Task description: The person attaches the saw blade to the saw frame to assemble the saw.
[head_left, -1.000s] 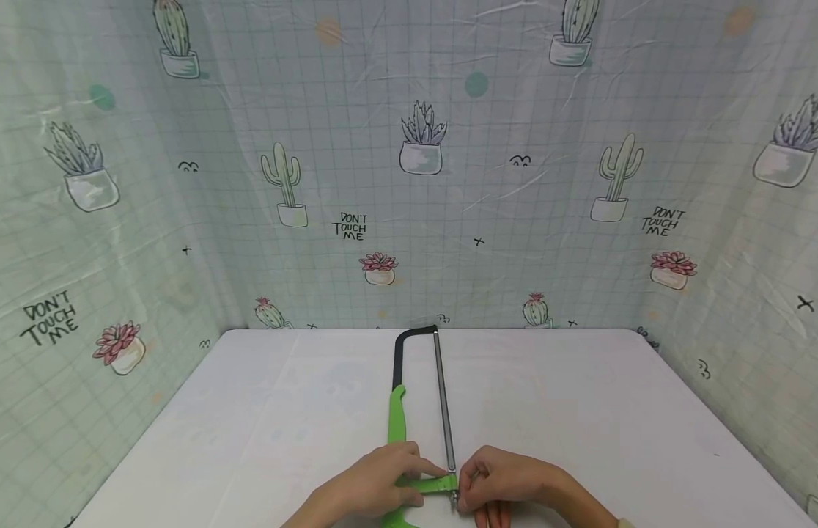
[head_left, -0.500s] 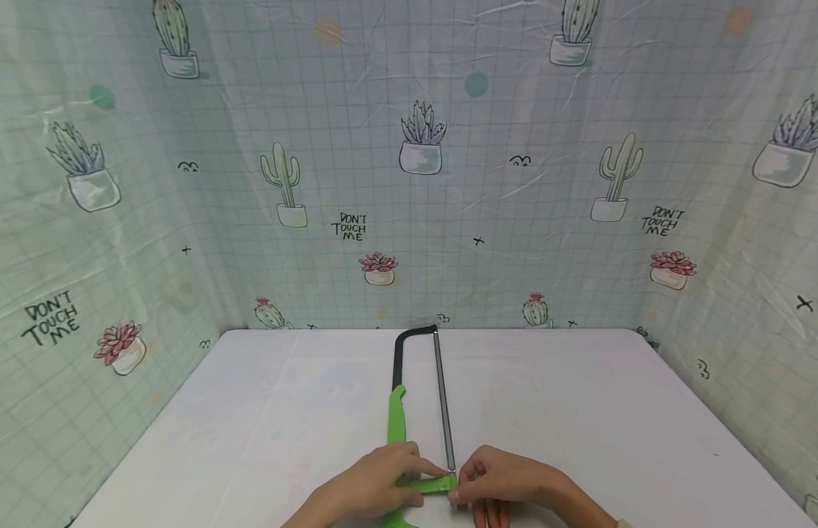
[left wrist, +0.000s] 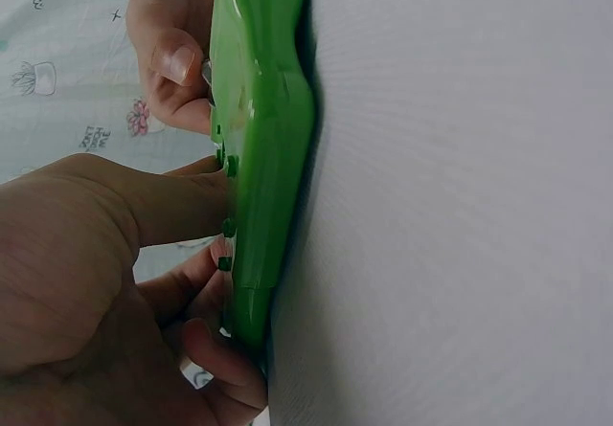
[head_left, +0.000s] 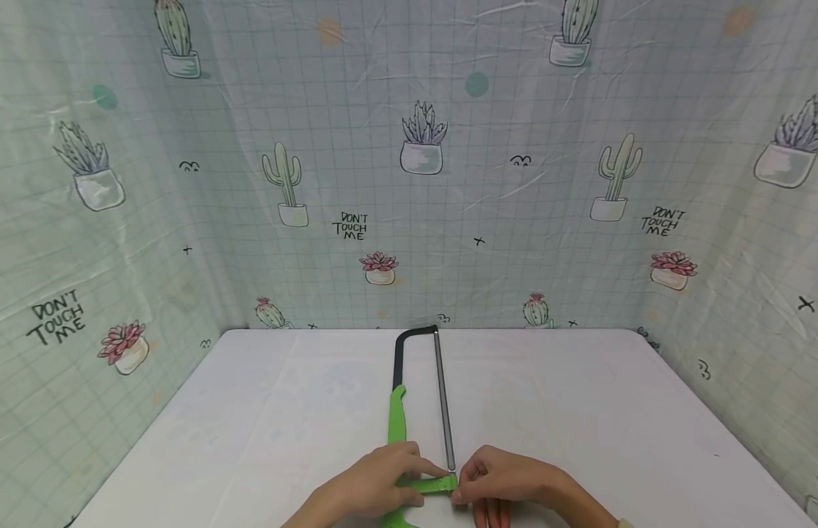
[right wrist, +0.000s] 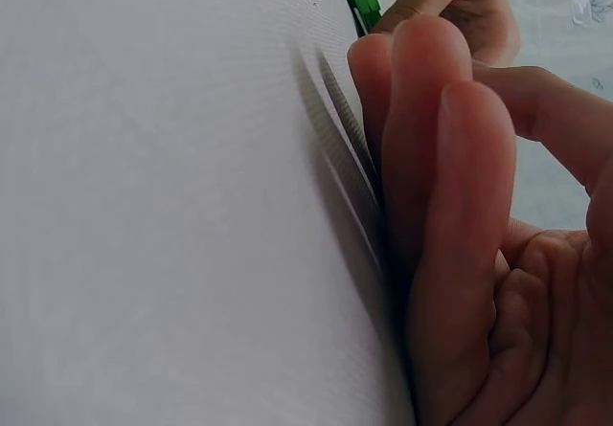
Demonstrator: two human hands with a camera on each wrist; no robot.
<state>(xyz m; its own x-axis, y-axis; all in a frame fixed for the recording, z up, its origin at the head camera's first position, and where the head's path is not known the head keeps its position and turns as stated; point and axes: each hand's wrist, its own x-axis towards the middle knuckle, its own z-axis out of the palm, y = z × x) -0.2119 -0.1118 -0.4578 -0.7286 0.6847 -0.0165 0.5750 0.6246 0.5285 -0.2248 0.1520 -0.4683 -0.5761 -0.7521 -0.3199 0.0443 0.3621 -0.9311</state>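
Observation:
A hacksaw [head_left: 397, 422] with a green handle and a black front frame lies flat on the white table, its grey blade [head_left: 443, 400] on the right side. My left hand [head_left: 376, 480] holds the green frame near the handle, the index finger reaching along the crosspiece [head_left: 435, 485]. At the blade's near end, the thumb and index finger of my right hand [head_left: 504, 475] pinch a small metal tension screw, mostly covered by those fingers. A sliver of that screw [left wrist: 207, 73] shows in the left wrist view. The other right fingers [right wrist: 469, 187] extend low by the tabletop.
The white table [head_left: 567, 396] reaches back to a hanging cloth [head_left: 488, 198] printed with cacti, which also encloses both sides. The saw's black front end [head_left: 422, 331] lies close to the table's far edge.
My right thumb and fingertips have shifted slightly left over the metal screw, which showed plainly a second ago. The hacksaw and my left hand have stayed in place.

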